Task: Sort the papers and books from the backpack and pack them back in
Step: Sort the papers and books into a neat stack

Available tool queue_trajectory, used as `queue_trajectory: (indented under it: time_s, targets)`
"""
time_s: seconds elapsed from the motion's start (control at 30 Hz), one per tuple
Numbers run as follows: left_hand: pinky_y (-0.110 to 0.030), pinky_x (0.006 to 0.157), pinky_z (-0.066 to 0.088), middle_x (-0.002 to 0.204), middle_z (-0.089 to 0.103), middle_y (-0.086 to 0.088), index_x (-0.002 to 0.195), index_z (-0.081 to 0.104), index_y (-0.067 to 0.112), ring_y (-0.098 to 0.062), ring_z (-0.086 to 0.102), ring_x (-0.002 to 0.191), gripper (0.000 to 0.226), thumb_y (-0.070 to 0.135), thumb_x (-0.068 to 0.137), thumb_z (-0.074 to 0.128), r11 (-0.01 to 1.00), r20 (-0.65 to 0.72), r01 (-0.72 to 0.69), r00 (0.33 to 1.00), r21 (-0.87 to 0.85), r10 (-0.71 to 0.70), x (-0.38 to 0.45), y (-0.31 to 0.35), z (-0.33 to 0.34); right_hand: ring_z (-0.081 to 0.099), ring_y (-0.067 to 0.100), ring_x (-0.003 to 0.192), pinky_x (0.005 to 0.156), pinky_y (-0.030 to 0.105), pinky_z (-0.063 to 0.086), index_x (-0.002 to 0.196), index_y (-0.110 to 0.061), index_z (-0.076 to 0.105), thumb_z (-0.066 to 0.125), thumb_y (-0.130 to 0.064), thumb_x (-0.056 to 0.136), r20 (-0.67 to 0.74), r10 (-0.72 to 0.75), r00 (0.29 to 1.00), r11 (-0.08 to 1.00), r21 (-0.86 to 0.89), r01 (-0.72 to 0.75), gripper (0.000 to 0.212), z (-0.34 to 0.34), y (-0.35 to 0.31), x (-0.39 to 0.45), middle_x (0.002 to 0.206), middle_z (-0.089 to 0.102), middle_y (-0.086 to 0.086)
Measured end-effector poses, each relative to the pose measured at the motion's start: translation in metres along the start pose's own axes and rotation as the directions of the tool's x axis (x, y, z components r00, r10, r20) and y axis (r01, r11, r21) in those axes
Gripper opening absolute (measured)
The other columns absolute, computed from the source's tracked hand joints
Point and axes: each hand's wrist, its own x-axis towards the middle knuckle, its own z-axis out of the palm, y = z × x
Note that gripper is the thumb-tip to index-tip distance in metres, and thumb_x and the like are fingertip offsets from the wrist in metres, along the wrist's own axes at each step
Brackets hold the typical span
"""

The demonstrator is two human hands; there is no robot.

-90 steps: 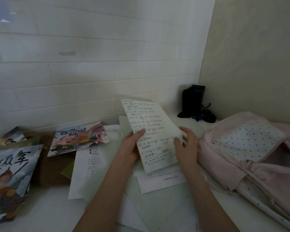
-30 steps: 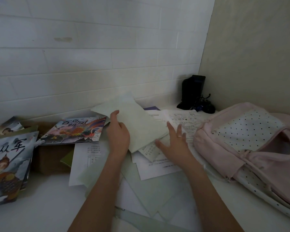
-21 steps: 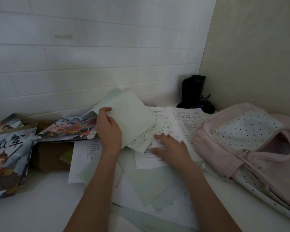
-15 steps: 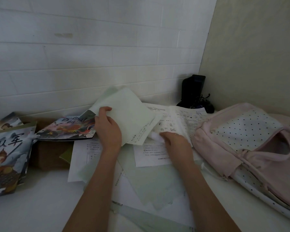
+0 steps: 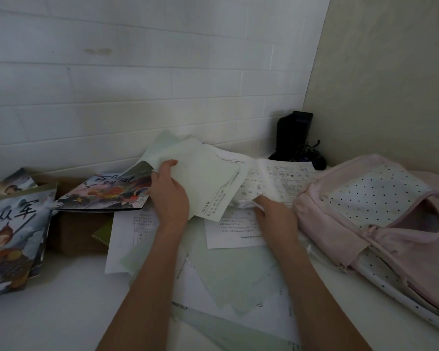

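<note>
The left hand grips pale green sheets above the tabletop; the right hand pinches a printed worksheet beside the pink backpack. Light, floppy paper likely creases; edges suit gripping.

Two hands, one pink backpack, three picture books, many loose papers.

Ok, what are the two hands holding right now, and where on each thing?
Left hand grips the pale green sheet by its lower left edge. Right hand pinches the printed worksheet at its near edge.
</note>
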Motion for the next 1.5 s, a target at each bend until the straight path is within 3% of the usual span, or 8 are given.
queue_trajectory:
  time_s: [0.23, 0.37, 0.6, 0.7, 1.0, 1.2, 1.37, 1.5]
  targets:
    - [-0.009, 0.077, 0.026, 0.112, 0.055, -0.022, 0.115, 0.061, 0.009, -0.033, 0.054, 0.103, 0.048, -0.016, 0.085, 0.033, 1.0, -0.023, -0.024, 0.999, -0.004, 0.024, 0.002, -0.003, -0.001, 0.062, 0.03, 0.09, 0.072, 0.033, 0.046, 0.134, -0.008, 0.04, 0.041, -0.003, 0.094, -0.297, 0.445, 0.845, 0.846, 0.449, -0.287, 0.04, -0.015, 0.009, 0.009, 0.105, 0.062, 0.02]
    - [-0.013, 0.074, 0.033, 0.106, 0.062, -0.014, 0.106, 0.066, 0.012, -0.027, 0.058, 0.095, 0.047, -0.015, 0.082, 0.036, 0.996, 0.123, -0.068, 0.99, -0.063, 0.075, 0.004, -0.009, 0.006, 0.044, -0.006, 0.06, 0.063, 0.016, 0.032, 0.09, -0.005, 0.05, 0.047, -0.005, 0.095, -0.446, 0.47, 0.762, 0.711, 0.703, -0.027, 0.006, -0.031, 0.002, 0.011, 0.068, 0.05, -0.002]
    - [-0.033, 0.09, 0.049, 0.111, 0.068, -0.007, 0.097, 0.071, 0.023, -0.03, 0.061, 0.104, 0.023, 0.018, 0.092, 0.05, 0.81, 0.647, 0.512, 0.727, -0.286, -0.231, -0.01, 0.01, 0.027, 0.065, 0.001, 0.097, 0.081, 0.019, 0.053, 0.114, -0.022, 0.057, 0.048, -0.015, 0.098, 0.093, 0.401, 0.911, 0.087, 0.986, -0.139, 0.02, -0.025, -0.031, 0.009, 0.113, 0.066, -0.004]
    - [-0.035, 0.085, 0.053, 0.112, 0.07, -0.005, 0.115, 0.063, 0.024, -0.023, 0.065, 0.105, 0.045, 0.056, 0.087, 0.049, 0.406, 0.767, 0.773, 0.602, -0.488, -0.224, -0.012, 0.016, 0.032, 0.06, 0.011, 0.099, 0.089, 0.029, 0.051, 0.13, -0.01, 0.042, 0.05, -0.013, 0.096, 0.195, 0.451, 0.871, 0.219, 0.922, -0.32, 0.036, -0.011, -0.035, 0.006, 0.127, 0.057, 0.006]
    - [-0.039, 0.093, 0.05, 0.125, 0.063, -0.01, 0.129, 0.051, 0.012, -0.024, 0.063, 0.11, 0.086, 0.049, 0.057, 0.08, 0.31, 0.809, 0.819, 0.553, -0.483, -0.199, -0.014, 0.016, 0.03, 0.043, 0.014, 0.129, 0.107, 0.032, 0.038, 0.147, -0.025, -0.014, 0.063, 0.002, 0.084, 0.16, 0.365, 0.917, 0.295, 0.915, -0.277, 0.103, -0.01, -0.048, -0.001, 0.146, 0.039, 0.005]
    - [-0.038, 0.077, 0.057, 0.114, 0.069, -0.012, 0.118, 0.058, 0.014, -0.027, 0.067, 0.102, 0.049, 0.051, 0.087, 0.054, 0.064, 0.896, 0.91, 0.415, -0.41, -0.159, -0.011, 0.018, 0.023, 0.066, 0.015, 0.105, 0.073, 0.037, 0.059, 0.129, -0.02, 0.049, 0.07, -0.001, 0.081, 0.329, 0.063, 0.942, 0.055, 0.942, -0.332, 0.057, -0.011, -0.06, -0.007, 0.126, 0.062, 0.003]
    - [-0.033, 0.081, 0.05, 0.124, 0.06, -0.02, 0.123, 0.053, 0.002, -0.025, 0.06, 0.096, 0.032, -0.002, 0.091, 0.049, 0.528, 0.584, 0.74, 0.663, -0.417, -0.469, -0.014, 0.013, 0.025, 0.061, 0.017, 0.107, 0.09, 0.038, 0.053, 0.134, -0.015, 0.039, 0.066, -0.013, 0.086, 0.192, 0.392, 0.9, 0.256, 0.917, -0.307, 0.055, -0.014, -0.052, -0.005, 0.124, 0.06, 0.003]
    - [-0.017, 0.075, 0.043, 0.128, 0.053, -0.006, 0.142, 0.024, 0.017, -0.013, 0.053, 0.101, 0.07, -0.011, 0.082, 0.047, 0.828, 0.397, 0.447, 0.866, -0.339, -0.304, -0.01, 0.003, 0.02, 0.04, 0.029, 0.13, 0.106, 0.04, 0.036, 0.148, -0.019, 0.018, 0.062, -0.017, 0.086, 0.033, 0.393, 0.919, 0.759, 0.552, -0.344, 0.076, -0.016, -0.021, 0.0, 0.145, 0.038, 0.011]
